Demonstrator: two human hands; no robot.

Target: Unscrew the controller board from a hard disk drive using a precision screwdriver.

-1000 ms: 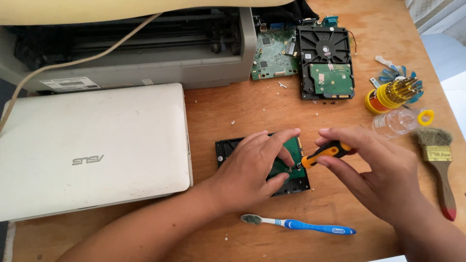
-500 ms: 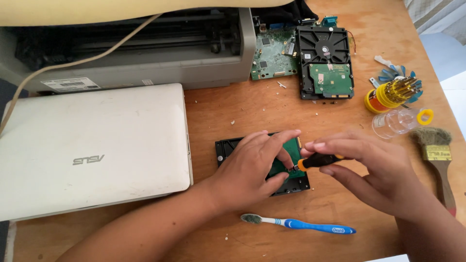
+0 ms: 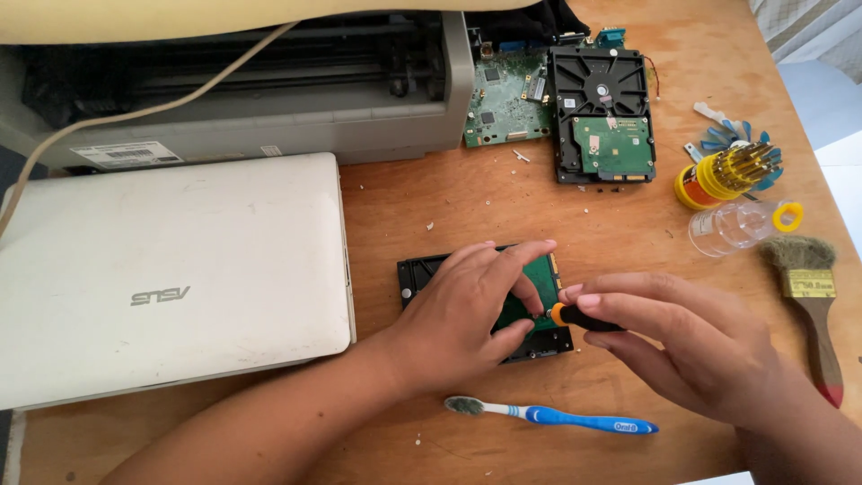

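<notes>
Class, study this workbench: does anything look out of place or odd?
A blue and white toothbrush lies on the wooden table near the hard drive being unscrewed, an odd item among electronics. Small white crumbs are scattered by the bare circuit board.

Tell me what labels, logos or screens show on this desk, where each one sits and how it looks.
Printer sticker: white rectangle, dark print, grey front edge, upper left.
Laptop logo: grey lettering, middle of closed white lid.
Brush band: brass-coloured strip, dark print, far right.
Toothbrush mark: white lettering, blue handle, near edge.
No lit screen.

Closed white laptop point(image 3: 171, 278), blue toothbrush point(image 3: 552, 417)
</notes>
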